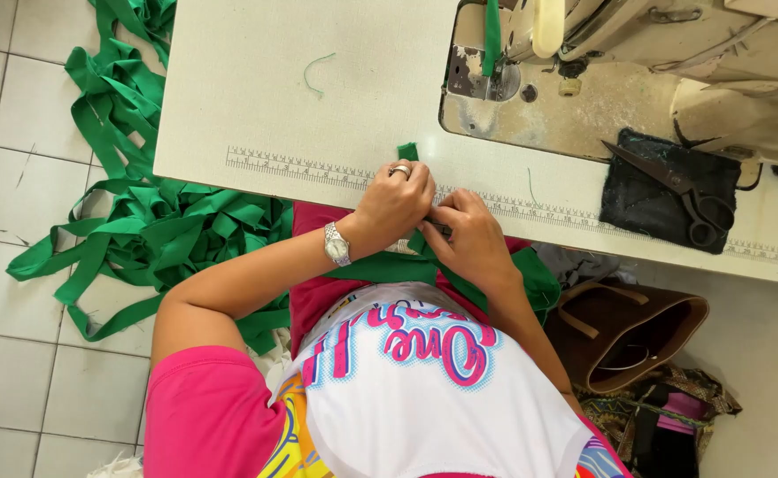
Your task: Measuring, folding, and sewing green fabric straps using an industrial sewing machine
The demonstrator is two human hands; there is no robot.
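At the near edge of the pale sewing table (256, 97), both hands pinch a narrow green fabric strip (409, 152). The left hand (395, 200) and the right hand (468, 232) have fingers closed on it, close together. This strip seems light, soft and floppy, so it is best held near its end. Black scissors (685, 196) lie well apart.
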